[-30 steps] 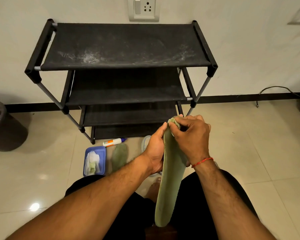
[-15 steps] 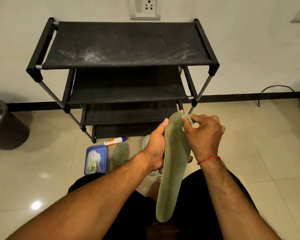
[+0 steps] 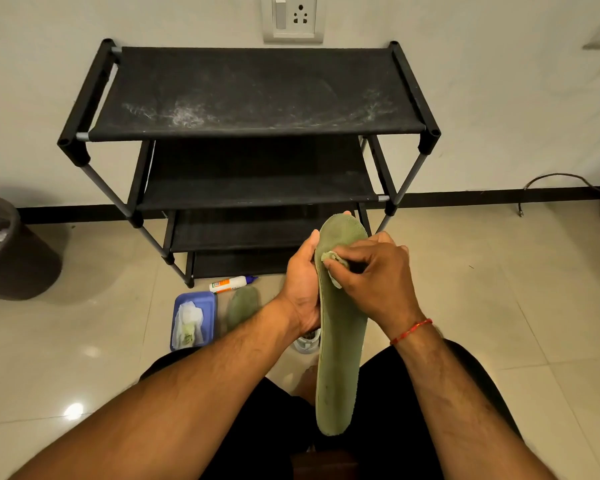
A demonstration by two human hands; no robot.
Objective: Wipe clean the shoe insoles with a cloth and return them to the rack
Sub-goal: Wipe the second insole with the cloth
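Your left hand (image 3: 303,289) grips the insole (image 3: 340,341) by its edge, above your lap, before the rack (image 3: 257,91). Your right hand (image 3: 374,282) pinches the cloth (image 3: 331,259) against its upper face. Wipe in long, firm strokes toward the heel.

Glossy beige tiled floor (image 3: 499,306) carries pretty much everything here. A black four-tier fabric shoe rack (image 3: 257,91) stands on it against the wall, top shelf streaked with white dust. Just in front of the rack lie a small white glue bottle with a blue cap (image 3: 231,283), a flat green foam insole (image 3: 243,306) and a blue plastic tray (image 3: 194,295) holding crumpled white wipes (image 3: 187,323). A dark round bin (image 3: 18,258) sits far left.
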